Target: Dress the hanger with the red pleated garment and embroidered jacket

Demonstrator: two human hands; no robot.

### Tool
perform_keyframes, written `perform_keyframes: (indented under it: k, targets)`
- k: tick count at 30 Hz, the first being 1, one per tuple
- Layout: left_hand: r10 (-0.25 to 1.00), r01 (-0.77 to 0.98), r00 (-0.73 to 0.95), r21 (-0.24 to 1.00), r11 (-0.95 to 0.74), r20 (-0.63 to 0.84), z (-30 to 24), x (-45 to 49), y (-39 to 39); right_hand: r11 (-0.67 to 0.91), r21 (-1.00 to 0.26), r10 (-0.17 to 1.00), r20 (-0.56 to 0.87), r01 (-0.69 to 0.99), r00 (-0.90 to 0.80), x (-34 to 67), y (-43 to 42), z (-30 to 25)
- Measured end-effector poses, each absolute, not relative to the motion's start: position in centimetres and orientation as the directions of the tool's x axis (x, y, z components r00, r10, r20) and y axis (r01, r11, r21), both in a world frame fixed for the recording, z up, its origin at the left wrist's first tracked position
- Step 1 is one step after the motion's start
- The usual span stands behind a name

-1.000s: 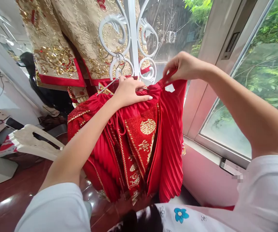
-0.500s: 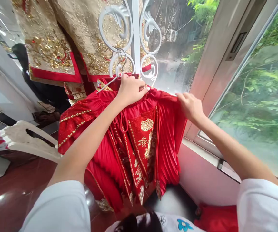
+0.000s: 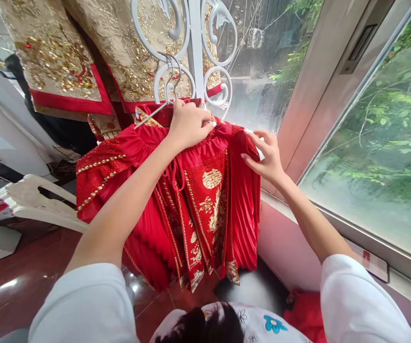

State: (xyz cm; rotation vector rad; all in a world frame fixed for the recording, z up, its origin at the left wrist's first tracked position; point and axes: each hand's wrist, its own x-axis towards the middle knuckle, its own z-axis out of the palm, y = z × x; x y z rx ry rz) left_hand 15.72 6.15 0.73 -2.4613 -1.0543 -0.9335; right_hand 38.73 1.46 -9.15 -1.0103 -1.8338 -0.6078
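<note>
A red pleated skirt [image 3: 243, 205] with gold embroidery and beaded trim hangs in front of me. My left hand [image 3: 191, 125] is closed at the middle of its gathered waistband, over a thin pale hanger [image 3: 151, 116] with a metal hook [image 3: 171, 78]. A red drawstring [image 3: 177, 176] dangles below that hand. At the skirt's upper right corner is my right hand [image 3: 265, 155], thumb and fingers apart, the fingertips touching the red cloth. The far side of the waistband is hidden behind my left hand.
White scrolled ironwork [image 3: 195, 52] rises behind the skirt. Cream-gold garments [image 3: 62, 57] with red hems hang at left, above a carved white chair [image 3: 37, 197]. Windows [image 3: 380, 143] line the right; a phone-like object [image 3: 375, 267] lies on the sill. Red cloth [image 3: 303, 312] sits below.
My right hand has moved inward to the left, its thumb and fingers now apart. The skirt's stretched right edge has drawn in. My left hand keeps its place at the waistband.
</note>
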Motion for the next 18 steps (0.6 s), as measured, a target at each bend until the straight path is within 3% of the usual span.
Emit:
perform_keyframes:
  k: [5,10,15,18]
  targets:
    - [0.544,0.736,0.517,-0.020,-0.676,0.661,1.0,15.7,6.0,0.564,-0.070,0.413,0.887,0.823,-0.207,36.6,3.6,-6.5]
    - [0.549,0.721,0.541,-0.015,-0.693,0.637,1.5,15.2,5.5,0.587,-0.176,0.315,0.949,0.791,-0.023,37.0,3.1,-5.0]
    - [0.540,0.744,0.558,-0.091,-0.662,0.630,0.9,15.2,5.5,0.580,-0.418,0.486,0.867,0.699,0.115,37.0,7.4,-3.0]
    - [0.579,0.757,0.580,-0.118,-0.642,0.573,0.8,15.3,5.6,0.549,-0.427,0.566,0.822,0.718,0.056,36.9,8.7,-2.9]
